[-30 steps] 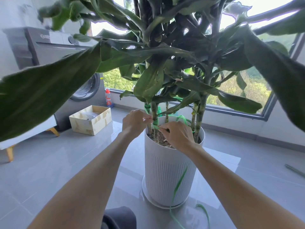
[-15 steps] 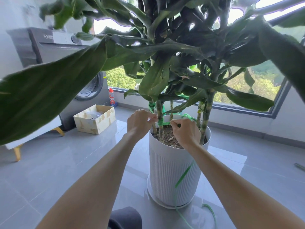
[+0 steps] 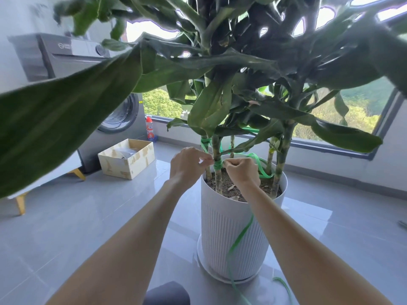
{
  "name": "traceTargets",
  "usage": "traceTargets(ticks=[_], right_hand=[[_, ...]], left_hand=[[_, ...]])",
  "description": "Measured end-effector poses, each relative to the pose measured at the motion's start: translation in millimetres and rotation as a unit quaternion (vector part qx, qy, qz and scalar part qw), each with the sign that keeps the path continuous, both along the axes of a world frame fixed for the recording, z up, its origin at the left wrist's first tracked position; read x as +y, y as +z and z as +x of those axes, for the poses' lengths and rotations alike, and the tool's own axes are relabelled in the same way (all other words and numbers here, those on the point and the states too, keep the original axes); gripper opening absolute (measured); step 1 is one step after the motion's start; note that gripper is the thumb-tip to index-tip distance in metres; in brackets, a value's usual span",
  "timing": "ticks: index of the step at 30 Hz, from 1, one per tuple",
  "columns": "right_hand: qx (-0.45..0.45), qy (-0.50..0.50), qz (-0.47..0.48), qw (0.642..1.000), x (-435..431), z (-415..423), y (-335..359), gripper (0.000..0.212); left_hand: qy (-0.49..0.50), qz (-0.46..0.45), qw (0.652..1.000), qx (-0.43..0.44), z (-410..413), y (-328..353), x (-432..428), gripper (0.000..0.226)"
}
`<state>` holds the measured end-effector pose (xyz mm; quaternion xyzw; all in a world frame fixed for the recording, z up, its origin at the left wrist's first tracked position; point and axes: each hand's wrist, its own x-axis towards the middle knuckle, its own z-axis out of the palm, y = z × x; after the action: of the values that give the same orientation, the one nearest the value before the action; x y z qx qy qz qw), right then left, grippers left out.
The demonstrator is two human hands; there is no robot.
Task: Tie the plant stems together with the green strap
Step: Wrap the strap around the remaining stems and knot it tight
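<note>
1. A person's two bare arms reach from the near edge toward a tall leafy plant in a white ribbed pot (image 3: 231, 234) on a grey tiled floor.
2. The green strap (image 3: 218, 165) is wound several times around one upright stem (image 3: 216, 148), just above the soil at the pot's near left side.
3. The left hand (image 3: 187, 165) sits just left of that wrap. Its fingertips (image 3: 207, 160) are drawn narrowly together, pinching the strap where it meets the stem.
4. The right hand (image 3: 241, 172) sits just right of the wrap. Its fingers (image 3: 229, 164) are curled tightly, gripping the strap close against the stem.
5. The wrapped stem stands between the two hands, touching both sets of fingertips.
6. Past the right hand, the strap loops out over the soil toward the stems on the right. A loose length hangs over the pot's near rim, runs down its front and trails onto the floor.
7. A second green winding sits higher on the neighbouring stem to the left.
8. At the far left stand a grey washing machine (image 3: 66, 62), an open cardboard box (image 3: 132, 160) and a small red-capped bottle (image 3: 149, 128) below a window.
</note>
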<state>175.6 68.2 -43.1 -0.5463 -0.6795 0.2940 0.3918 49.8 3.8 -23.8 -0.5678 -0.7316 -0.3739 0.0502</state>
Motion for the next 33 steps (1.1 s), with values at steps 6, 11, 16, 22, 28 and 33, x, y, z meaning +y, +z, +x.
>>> traceTargets(ticks=[6, 11, 16, 22, 28, 33], right_hand=[[0.001, 0.015, -0.029, 0.999, 6.7, -5.2, 0.5, 0.026], [-0.006, 0.069, -0.032, 0.997, 13.4, 0.7, 1.7, 0.017], [-0.057, 0.045, -0.037, 0.997, 21.8, -0.3, -1.3, 0.034], [-0.021, -0.023, 0.032, 0.999, 10.6, -5.8, -1.3, 0.017], [0.019, 0.001, 0.05, 0.999, 4.5, -5.5, -1.0, 0.014], [0.059, 0.058, 0.029, 0.996, 6.7, -3.7, -2.1, 0.018]], left_hand=[[-0.011, -0.001, 1.0, -0.008, -0.5, 0.3, 0.4, 0.02], [-0.007, -0.005, 1.0, -0.019, -0.7, 1.0, -0.3, 0.018], [-0.014, -0.002, 0.999, -0.036, -1.1, 1.5, -2.1, 0.015], [-0.013, 0.012, 0.998, -0.059, -2.1, 1.5, -5.7, 0.015], [0.001, 0.023, 0.996, -0.089, -1.2, 2.1, -9.3, 0.02], [0.015, 0.036, 0.994, -0.106, 0.7, 3.7, -8.8, 0.013]])
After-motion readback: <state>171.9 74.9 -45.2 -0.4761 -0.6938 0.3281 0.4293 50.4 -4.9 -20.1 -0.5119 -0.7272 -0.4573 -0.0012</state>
